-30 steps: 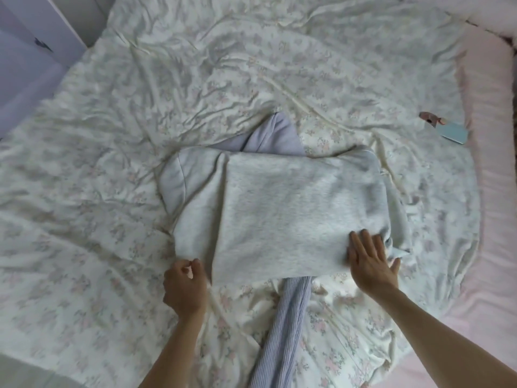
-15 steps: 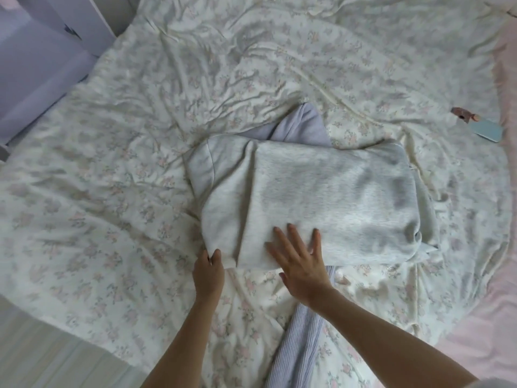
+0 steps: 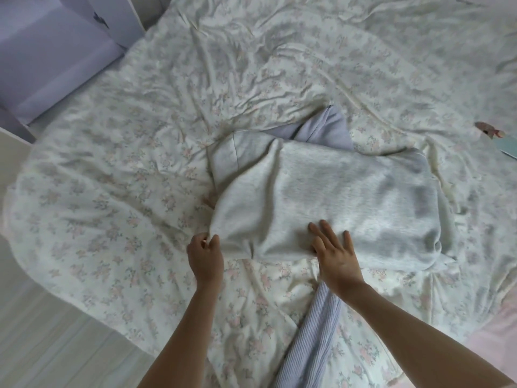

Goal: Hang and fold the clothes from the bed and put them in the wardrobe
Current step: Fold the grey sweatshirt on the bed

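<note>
Head view: floral bedspread [image 3: 140, 191], lilac furniture beyond. Grey folded garment [image 3: 335, 200] lies mid-bed. Left hand [image 3: 205, 259] pinches the garment's near-left corner; right hand [image 3: 337, 257] flat, fingers spread on its near edge.

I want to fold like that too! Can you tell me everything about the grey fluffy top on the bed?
The grey top looks like soft, heathered fleecy knit, pale grey. It lies folded into a wide, thick bundle on the flowered bedcover, with a smoother panel and seam showing at its left end. The left hand pinches its near left corner, lifting the cloth a little. The right hand rests flat on its near edge, fingers straight. A lilac garment pokes out from behind it, and a striped cloth runs out from under it.
</note>
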